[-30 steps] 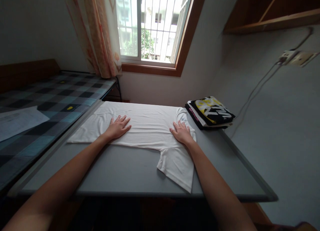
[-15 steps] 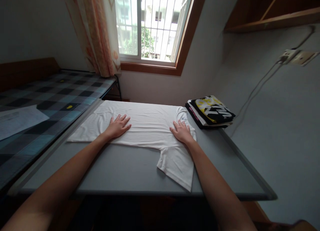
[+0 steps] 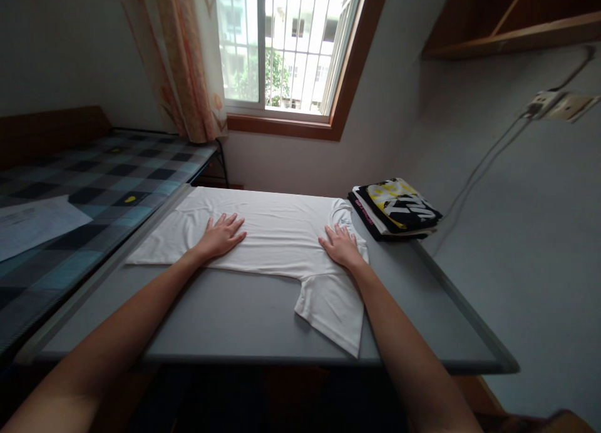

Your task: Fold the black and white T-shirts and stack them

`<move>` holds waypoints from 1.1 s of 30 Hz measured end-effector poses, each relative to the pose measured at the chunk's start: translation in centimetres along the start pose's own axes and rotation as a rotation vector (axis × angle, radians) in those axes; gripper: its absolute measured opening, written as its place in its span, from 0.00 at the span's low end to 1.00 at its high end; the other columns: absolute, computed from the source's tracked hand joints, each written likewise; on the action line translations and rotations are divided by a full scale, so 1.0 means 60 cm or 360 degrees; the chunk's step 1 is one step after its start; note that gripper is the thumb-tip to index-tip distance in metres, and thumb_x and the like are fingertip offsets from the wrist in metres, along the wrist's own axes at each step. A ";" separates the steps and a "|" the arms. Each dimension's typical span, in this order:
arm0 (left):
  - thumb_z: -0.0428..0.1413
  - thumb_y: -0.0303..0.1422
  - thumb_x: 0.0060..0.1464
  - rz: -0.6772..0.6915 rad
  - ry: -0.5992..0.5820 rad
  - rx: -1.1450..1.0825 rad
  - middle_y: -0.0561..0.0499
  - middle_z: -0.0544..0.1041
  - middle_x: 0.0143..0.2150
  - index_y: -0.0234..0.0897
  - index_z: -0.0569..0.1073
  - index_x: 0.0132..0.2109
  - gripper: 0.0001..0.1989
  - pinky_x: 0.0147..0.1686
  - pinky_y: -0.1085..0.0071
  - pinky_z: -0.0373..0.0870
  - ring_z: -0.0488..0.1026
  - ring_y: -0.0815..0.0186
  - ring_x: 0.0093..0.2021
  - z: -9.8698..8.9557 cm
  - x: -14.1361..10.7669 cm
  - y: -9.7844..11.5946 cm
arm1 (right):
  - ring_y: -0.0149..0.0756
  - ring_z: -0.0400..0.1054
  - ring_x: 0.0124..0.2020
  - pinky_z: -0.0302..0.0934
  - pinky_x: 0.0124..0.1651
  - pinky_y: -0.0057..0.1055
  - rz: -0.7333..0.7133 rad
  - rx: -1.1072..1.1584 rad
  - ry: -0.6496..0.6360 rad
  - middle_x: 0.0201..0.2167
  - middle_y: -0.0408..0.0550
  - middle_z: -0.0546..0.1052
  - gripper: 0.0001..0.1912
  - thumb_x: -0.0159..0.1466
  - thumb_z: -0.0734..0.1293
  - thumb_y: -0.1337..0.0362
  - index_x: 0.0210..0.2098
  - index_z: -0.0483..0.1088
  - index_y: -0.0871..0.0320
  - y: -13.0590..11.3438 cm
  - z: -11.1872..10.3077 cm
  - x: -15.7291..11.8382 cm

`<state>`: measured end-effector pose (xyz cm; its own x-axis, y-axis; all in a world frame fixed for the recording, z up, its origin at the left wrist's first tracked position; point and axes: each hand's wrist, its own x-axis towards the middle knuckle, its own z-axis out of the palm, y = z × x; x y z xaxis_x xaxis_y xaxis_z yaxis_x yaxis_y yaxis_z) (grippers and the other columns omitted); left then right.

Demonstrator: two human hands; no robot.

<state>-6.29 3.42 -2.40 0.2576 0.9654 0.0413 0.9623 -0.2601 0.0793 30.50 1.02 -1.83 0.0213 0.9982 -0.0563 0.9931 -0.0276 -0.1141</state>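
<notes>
white t-shirt [image 3: 277,236], sleeve [image 3: 332,311] near gray table's [image 3: 225,314] front edge, tabletop either side, lies lightly creased under wide-spread left hand [image 3: 220,238] and right hand [image 3: 341,245].

Bare left hand [image 3: 221,236], bare right hand [image 3: 340,246], five slim fingers [image 3: 236,225] on each, narrow wrists [image 3: 201,252], bare left forearm [image 3: 143,320] widening toward seven o'clock, bare right forearm [image 3: 397,330] widening toward five o'clock

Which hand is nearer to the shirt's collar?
The right hand, resting flat on the white shirt close to the collar; the left hand lies farther, toward the hem.
</notes>
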 end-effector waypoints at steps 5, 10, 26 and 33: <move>0.39 0.48 0.67 0.0003 0.0014 0.0015 0.44 0.53 0.74 0.41 0.58 0.71 0.31 0.66 0.39 0.44 0.47 0.44 0.73 0.000 0.000 0.000 | 0.56 0.40 0.73 0.40 0.69 0.54 -0.0005 -0.0014 -0.0005 0.73 0.58 0.49 0.33 0.72 0.52 0.47 0.72 0.53 0.54 -0.001 -0.002 0.000; 0.39 0.49 0.67 0.0005 0.0021 0.0008 0.44 0.53 0.74 0.41 0.58 0.71 0.31 0.66 0.38 0.44 0.47 0.43 0.73 0.003 0.001 -0.001 | 0.56 0.40 0.73 0.40 0.69 0.54 -0.0006 -0.0022 -0.0001 0.73 0.58 0.50 0.33 0.72 0.52 0.47 0.71 0.53 0.55 -0.001 -0.001 0.000; 0.39 0.48 0.67 -0.0001 0.0013 -0.0001 0.44 0.53 0.74 0.41 0.58 0.71 0.31 0.66 0.38 0.44 0.47 0.44 0.73 0.001 0.001 0.000 | 0.56 0.41 0.73 0.40 0.69 0.54 -0.0007 -0.0016 -0.0002 0.73 0.58 0.50 0.33 0.72 0.52 0.47 0.71 0.53 0.54 0.000 -0.001 0.000; 0.39 0.49 0.67 -0.0003 0.0015 -0.0007 0.44 0.53 0.74 0.42 0.58 0.71 0.31 0.66 0.38 0.44 0.47 0.43 0.73 0.003 0.001 -0.001 | 0.55 0.41 0.73 0.41 0.69 0.53 -0.0003 -0.0053 -0.0008 0.73 0.56 0.50 0.33 0.72 0.52 0.47 0.72 0.53 0.54 0.000 -0.001 0.000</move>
<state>-6.29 3.48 -2.57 0.2550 0.9656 0.0509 0.9623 -0.2586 0.0839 30.52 1.03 -1.74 0.0192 0.9979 -0.0613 0.9964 -0.0241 -0.0810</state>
